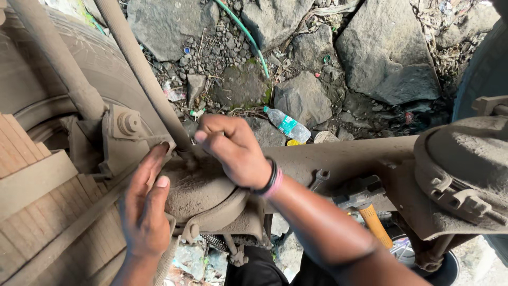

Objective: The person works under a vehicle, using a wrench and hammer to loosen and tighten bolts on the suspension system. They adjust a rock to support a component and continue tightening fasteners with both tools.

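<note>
Here the right hand (233, 148) apparently closes on the rod (143, 69) beside the tyre (100, 63).

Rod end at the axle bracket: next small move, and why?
Probably press the left hand harder against the dusty housing. The right hand has its grip around the rod just above its lower end, and the left lies flat, fingers open, merely bracing.

Hammer (370, 204) handle — partly behind forearm
</note>
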